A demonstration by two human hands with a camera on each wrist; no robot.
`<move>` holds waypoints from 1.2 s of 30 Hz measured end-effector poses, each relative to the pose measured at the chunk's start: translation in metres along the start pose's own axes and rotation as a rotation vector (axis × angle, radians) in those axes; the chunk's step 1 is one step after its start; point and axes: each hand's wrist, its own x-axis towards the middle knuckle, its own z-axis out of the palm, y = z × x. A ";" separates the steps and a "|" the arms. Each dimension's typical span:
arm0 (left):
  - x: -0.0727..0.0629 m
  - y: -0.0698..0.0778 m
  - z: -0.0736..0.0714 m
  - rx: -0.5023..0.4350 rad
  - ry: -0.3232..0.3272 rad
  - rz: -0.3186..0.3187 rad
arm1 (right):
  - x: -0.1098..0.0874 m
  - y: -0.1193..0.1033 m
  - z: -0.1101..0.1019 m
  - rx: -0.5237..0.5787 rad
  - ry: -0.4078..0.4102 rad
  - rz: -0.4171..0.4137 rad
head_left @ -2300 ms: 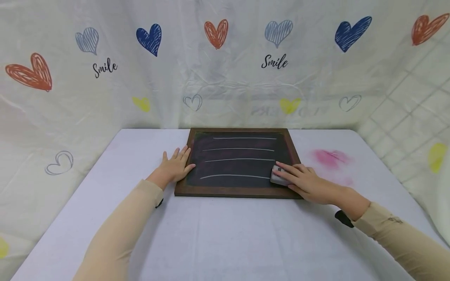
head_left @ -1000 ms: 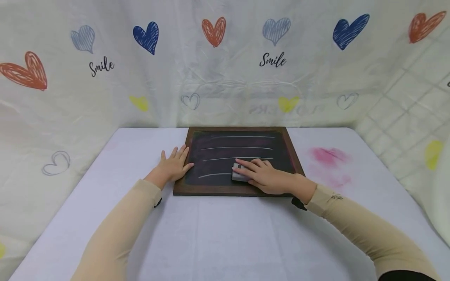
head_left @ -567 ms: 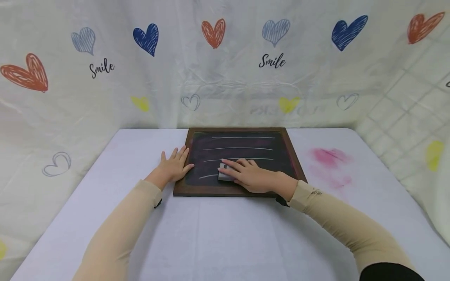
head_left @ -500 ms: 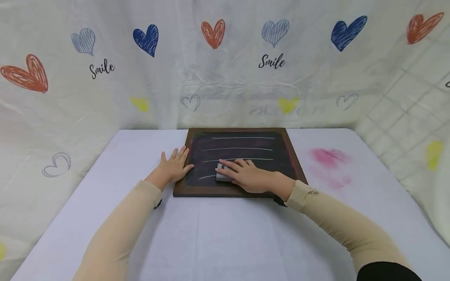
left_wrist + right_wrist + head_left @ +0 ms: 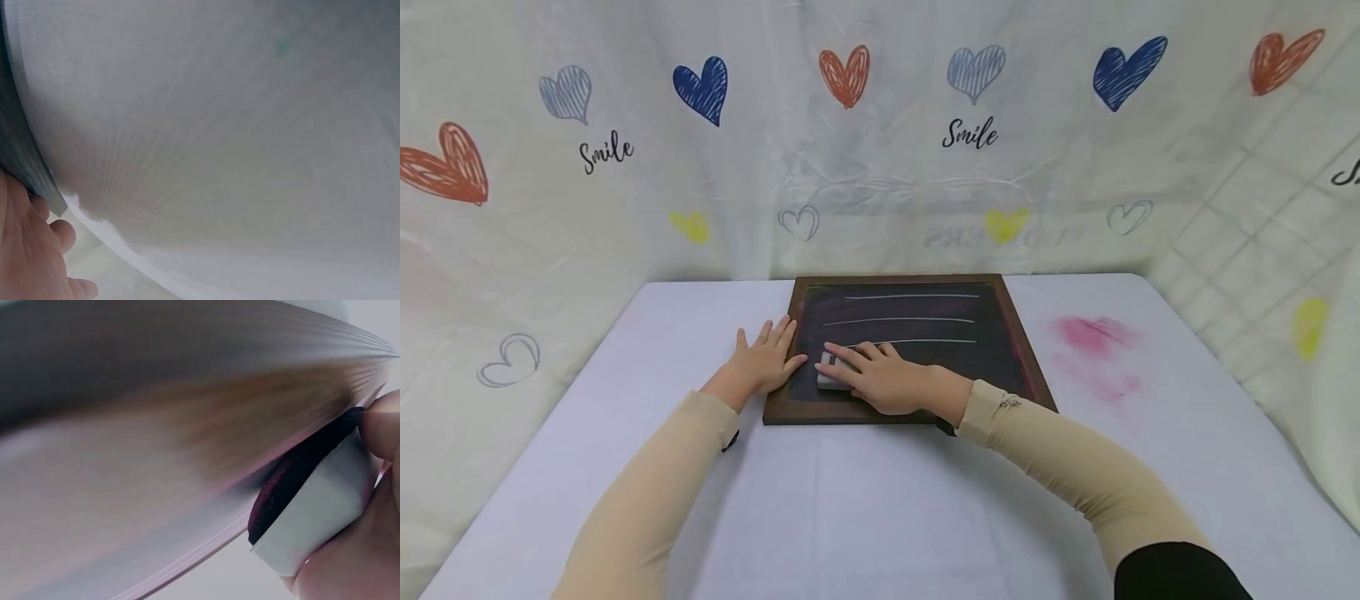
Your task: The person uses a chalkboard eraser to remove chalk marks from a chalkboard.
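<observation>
A chalkboard [image 5: 988,367] in a brown wooden frame lies on the table, with three thin white chalk lines across its upper part. My left hand [image 5: 756,367] rests on the frame's left side, fingers straight and spread; in the left wrist view only part of that hand [image 5: 31,256] shows beside the edge. Near the board's lower left, my right hand [image 5: 895,385] holds a pale chalkboard eraser [image 5: 829,380] from above. The right wrist view shows the eraser [image 5: 322,500] with black felt toward the board, thumb and palm against its light body.
A white cloth covers the table [image 5: 850,517]. Pink smudges [image 5: 1097,337] mark it to the right of the board. Behind hangs a pale curtain [image 5: 895,175] printed with hearts and the word "Smile".
My right hand has slid the eraser leftward along the board's lower part. The lowest chalk line, seen earlier, no longer shows. My left hand keeps its place on the frame.
</observation>
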 end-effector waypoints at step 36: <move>-0.005 0.003 -0.005 0.005 -0.005 0.001 | -0.156 0.072 0.021 0.124 0.113 0.168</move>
